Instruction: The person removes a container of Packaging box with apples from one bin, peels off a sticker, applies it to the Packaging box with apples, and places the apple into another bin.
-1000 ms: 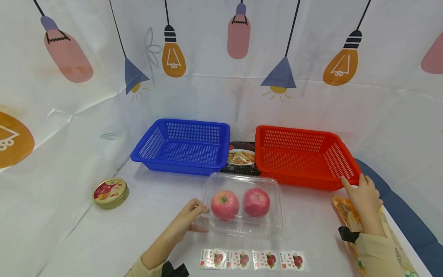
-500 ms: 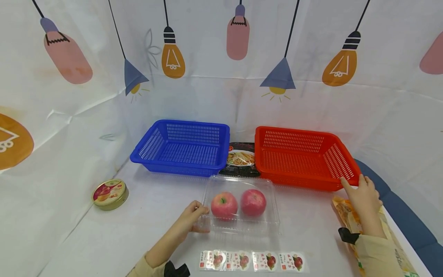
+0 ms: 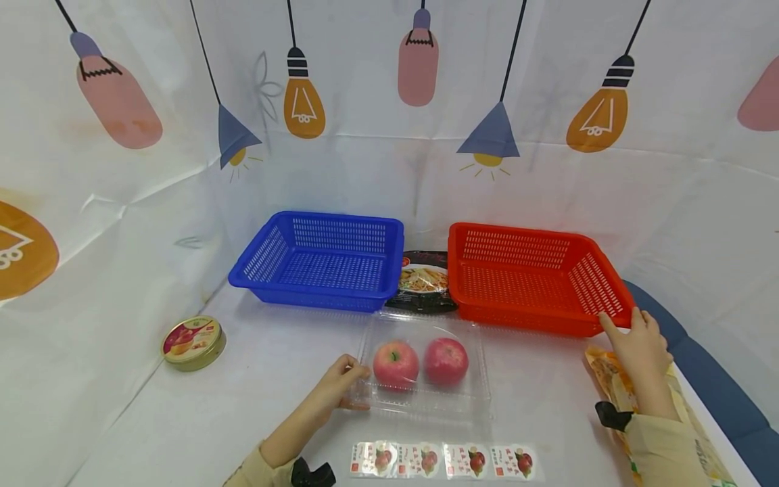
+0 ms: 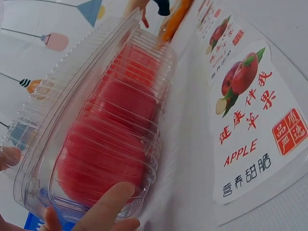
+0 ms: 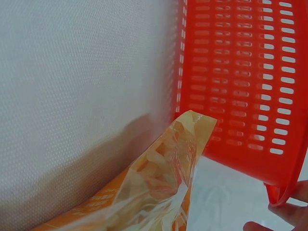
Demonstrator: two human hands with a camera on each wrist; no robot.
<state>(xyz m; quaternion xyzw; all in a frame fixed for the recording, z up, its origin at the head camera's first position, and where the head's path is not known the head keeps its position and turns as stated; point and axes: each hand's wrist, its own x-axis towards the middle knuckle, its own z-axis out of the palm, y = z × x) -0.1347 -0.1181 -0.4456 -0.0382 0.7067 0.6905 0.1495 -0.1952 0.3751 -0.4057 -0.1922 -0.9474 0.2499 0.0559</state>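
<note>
My left hand (image 3: 337,384) grips the left edge of a clear plastic clamshell box (image 3: 426,399). Inside it two red apples, a left apple (image 3: 395,365) and a right apple (image 3: 446,361), sit side by side. In the left wrist view, fingers (image 4: 108,207) press on the ribbed wall of the box, and the lid looks folded over. Over at the right, my right hand (image 3: 639,341) holds the near right corner of a red plastic basket (image 3: 523,321) by its rim. The right wrist view shows fingertips (image 5: 286,211) around that rim.
A strip of apple stickers (image 3: 444,460) lies in front of the box. A blue basket (image 3: 316,297) stands at the back left, with a black noodle packet (image 3: 424,279) between the baskets. A round tin (image 3: 193,343) sits left; an orange-yellow bag (image 3: 615,379) lies under my right forearm.
The clamshell box has come down slightly and its right side has drawn in to the left, still in my left hand. My right hand stays on the red basket.
</note>
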